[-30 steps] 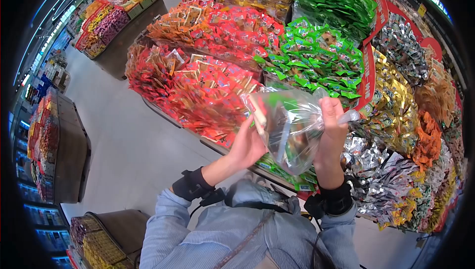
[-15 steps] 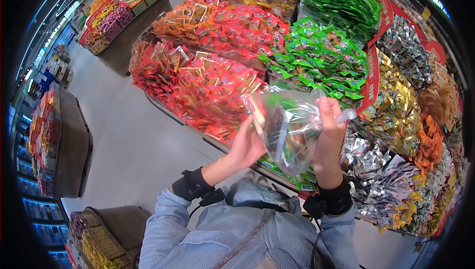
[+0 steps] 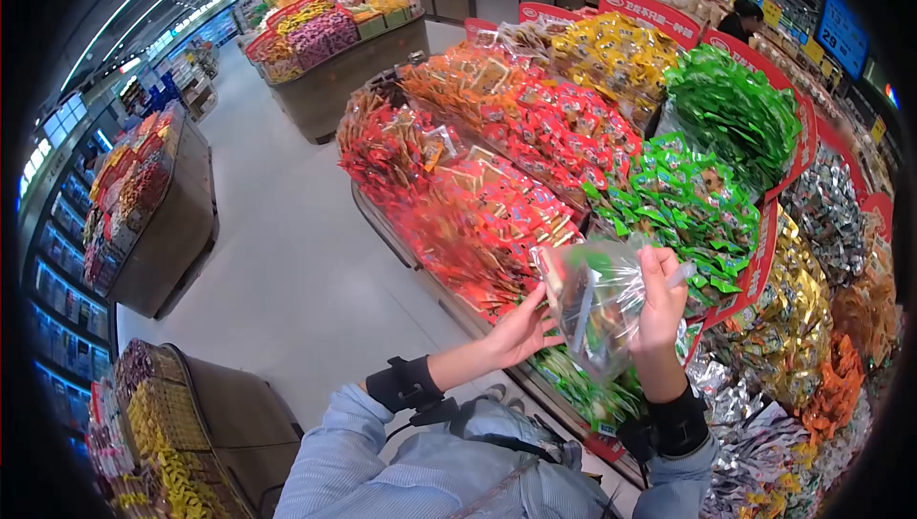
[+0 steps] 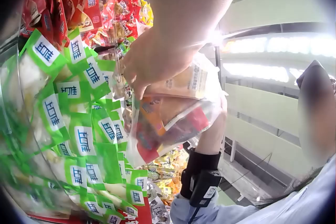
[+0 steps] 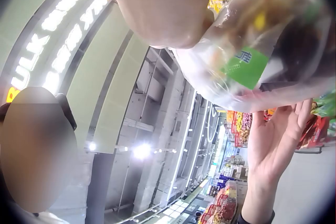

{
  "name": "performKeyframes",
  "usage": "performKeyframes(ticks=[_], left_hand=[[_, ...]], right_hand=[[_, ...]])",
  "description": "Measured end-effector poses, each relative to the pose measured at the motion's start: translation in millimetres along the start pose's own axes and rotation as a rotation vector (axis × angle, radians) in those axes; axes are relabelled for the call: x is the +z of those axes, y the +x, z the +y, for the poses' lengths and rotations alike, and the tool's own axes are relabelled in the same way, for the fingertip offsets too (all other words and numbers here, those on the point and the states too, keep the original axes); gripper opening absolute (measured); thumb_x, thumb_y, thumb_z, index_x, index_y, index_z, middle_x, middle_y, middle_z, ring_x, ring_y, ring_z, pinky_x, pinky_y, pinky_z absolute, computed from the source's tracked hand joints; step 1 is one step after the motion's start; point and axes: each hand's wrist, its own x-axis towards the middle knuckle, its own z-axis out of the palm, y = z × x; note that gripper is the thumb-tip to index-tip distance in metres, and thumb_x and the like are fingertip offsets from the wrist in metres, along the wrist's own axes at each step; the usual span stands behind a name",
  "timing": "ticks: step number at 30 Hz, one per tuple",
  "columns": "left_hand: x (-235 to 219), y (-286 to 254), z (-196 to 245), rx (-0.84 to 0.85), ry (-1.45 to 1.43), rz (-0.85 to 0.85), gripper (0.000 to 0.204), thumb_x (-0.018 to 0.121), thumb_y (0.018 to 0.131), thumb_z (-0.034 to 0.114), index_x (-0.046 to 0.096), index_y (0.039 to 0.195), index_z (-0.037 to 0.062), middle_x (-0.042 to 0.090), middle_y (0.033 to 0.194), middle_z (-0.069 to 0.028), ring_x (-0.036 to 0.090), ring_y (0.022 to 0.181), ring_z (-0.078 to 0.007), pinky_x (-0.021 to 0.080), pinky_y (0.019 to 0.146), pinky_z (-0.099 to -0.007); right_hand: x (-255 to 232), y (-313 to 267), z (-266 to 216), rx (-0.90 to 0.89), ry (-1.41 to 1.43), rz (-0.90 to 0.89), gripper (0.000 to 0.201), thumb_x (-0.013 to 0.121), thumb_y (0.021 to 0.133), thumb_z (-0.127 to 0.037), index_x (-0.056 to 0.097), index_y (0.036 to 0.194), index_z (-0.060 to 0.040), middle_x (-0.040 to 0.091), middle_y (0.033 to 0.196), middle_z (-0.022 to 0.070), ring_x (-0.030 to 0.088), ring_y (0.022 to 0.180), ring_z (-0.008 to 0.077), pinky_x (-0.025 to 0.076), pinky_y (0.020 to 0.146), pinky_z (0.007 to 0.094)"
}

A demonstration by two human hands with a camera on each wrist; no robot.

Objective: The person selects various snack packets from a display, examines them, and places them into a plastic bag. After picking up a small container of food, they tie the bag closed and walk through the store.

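Bagging snacks at the bulk display

The clear bag [image 3: 594, 314], part full of packets, is held up over the green packets [image 3: 683, 204]; right hand [image 3: 661, 299] fingers pinch its gathered top, left hand [image 3: 521, 328] lies flat, fingers straight, against its side. Bag unsealed. Since earlier, the view has lifted; both hands sit lower.

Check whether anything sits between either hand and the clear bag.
Nothing visible does. The right hand already pinches the bag at its top edge, and the left hand rests against its left side, fingers straight.
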Motion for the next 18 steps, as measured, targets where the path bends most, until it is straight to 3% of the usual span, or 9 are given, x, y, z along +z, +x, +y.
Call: performKeyframes(ticks=[5,10,14,18], left_hand=[[1,-4,6,0.063,0.018,0.093,0.045,0.028,0.088,0.048,0.037,0.121,0.0189,0.046,0.115,0.0025,0.047,0.103,-0.0127,0.041,0.084,-0.0367],[-8,-12,11,0.160,-0.017,-0.018,0.050,0.033,0.085,0.052,0.031,0.126,0.0219,0.040,0.122,0.0020,0.042,0.109,-0.0132,0.036,0.088,-0.0406],[-6,-31,15,0.214,-0.007,0.026,0.055,0.028,0.085,0.055,0.028,0.128,0.0216,0.039,0.125,-0.0002,0.042,0.112,-0.0163,0.035,0.090,-0.0426],[4,-50,16,0.314,-0.139,0.004,0.055,0.028,0.086,0.051,0.034,0.125,0.0133,0.043,0.123,-0.0051,0.044,0.111,-0.0201,0.036,0.092,-0.0384]], right_hand=[[19,1,0,0.002,0.049,-0.070,0.014,0.056,0.082,-0.014,0.049,0.079,-0.0028,0.048,0.073,-0.0008,0.041,0.068,0.0043,0.033,0.065,0.0190],[32,-2,1,0.026,0.046,-0.181,0.015,0.056,0.082,-0.015,0.048,0.078,-0.0034,0.048,0.072,-0.0004,0.042,0.067,0.0047,0.034,0.064,0.0197],[50,-8,-5,0.063,0.104,-0.268,0.014,0.055,0.082,-0.015,0.047,0.077,-0.0042,0.049,0.073,0.0004,0.042,0.067,0.0054,0.035,0.064,0.0205],[59,-15,-4,0.114,0.156,-0.384,0.013,0.054,0.083,-0.013,0.046,0.078,-0.0041,0.050,0.073,0.0012,0.043,0.068,0.0061,0.036,0.065,0.0210]])
